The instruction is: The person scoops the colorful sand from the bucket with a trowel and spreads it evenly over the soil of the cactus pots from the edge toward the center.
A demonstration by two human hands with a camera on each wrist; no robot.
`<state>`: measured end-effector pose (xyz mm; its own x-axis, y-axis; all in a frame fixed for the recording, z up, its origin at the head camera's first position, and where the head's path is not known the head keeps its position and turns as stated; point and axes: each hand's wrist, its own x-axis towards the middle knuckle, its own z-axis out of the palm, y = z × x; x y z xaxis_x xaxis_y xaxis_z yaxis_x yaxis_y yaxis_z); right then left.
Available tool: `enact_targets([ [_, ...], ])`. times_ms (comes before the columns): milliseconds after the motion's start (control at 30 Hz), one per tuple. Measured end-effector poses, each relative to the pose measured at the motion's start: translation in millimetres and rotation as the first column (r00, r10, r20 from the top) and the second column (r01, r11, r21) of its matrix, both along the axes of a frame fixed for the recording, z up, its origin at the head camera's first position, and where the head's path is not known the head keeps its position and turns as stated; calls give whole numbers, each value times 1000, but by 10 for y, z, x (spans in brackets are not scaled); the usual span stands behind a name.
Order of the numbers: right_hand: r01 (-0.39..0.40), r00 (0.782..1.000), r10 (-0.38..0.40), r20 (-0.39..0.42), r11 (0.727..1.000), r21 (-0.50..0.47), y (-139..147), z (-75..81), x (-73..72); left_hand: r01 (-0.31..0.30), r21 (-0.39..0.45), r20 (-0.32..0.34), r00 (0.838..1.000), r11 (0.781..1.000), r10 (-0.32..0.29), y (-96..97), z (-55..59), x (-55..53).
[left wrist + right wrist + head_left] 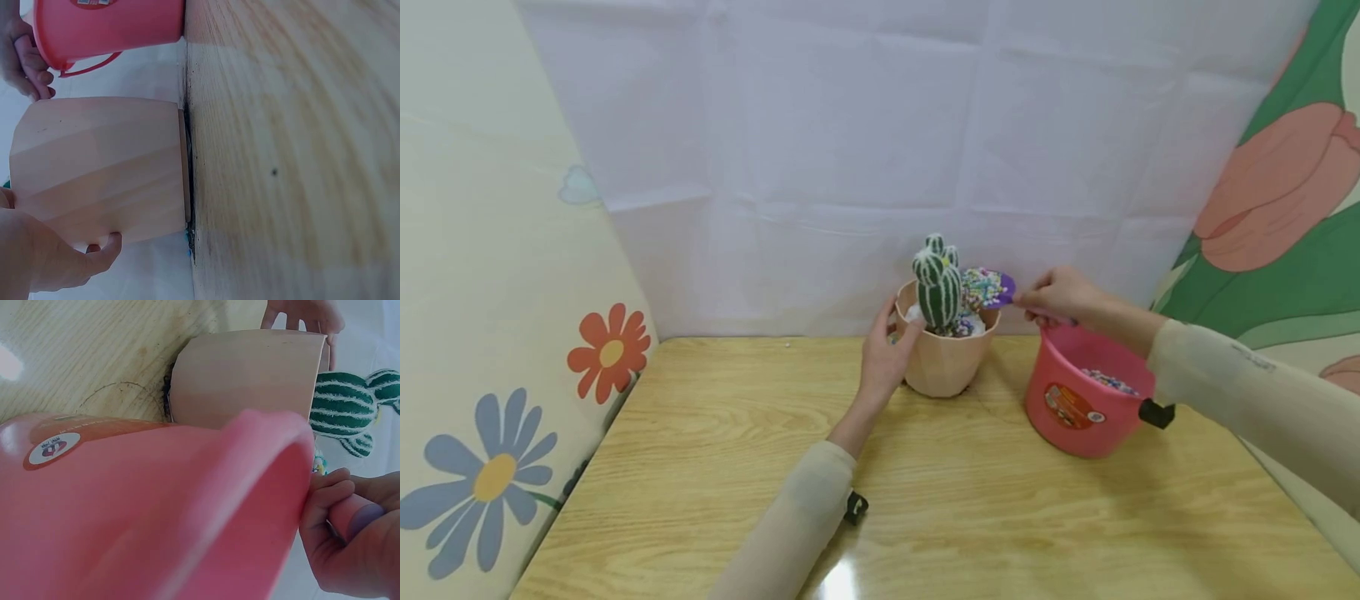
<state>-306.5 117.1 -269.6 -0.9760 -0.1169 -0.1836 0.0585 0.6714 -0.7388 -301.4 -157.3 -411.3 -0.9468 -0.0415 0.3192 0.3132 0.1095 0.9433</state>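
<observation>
A peach flower pot (942, 367) stands near the table's back edge, holding a green-and-white knitted cactus (938, 293) with white stuffing and colourful pellets around its base. My left hand (884, 352) grips the pot's left side, thumb at the rim; the left wrist view shows fingers against its wall (100, 169). With my right hand (1062, 295) I hold a small purple trowel (1008, 289) by its pink handle (350, 512). Its blade, heaped with multicoloured pellets (981, 286), reaches over the pot's right rim beside the cactus. The blade is hidden in the right wrist view.
Just right of the pot stands a pink bucket (1075, 408) with more pellets (1108, 382) inside, below my right forearm. A white cloth (850, 167) hangs behind the wooden table (737, 433). Flower-patterned sheets (497, 333) hang at both sides.
</observation>
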Motion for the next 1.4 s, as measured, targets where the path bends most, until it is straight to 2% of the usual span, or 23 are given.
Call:
enact_targets([
  [233,-1,1000,1,-2,1000,1,2,1,-12,10,-2,6,1000,1000,-10,-6,4,-1],
  [767,-28,999,32,-33,995,93,11,-46,-102,7,8,26,1000,1000,-7,25,9,12],
  [1000,-41,998,44,-39,995,93,6,-56,-92,12,20,27,1000,1000,-12,50,25,20],
  [1233,-12,999,14,-34,998,60,83,-65,-41,34,25,19,999,999,-35,103,24,33],
  [1400,-17,999,20,-33,995,102,152,-29,21,39,13,40,998,999,-39,119,14,22],
])
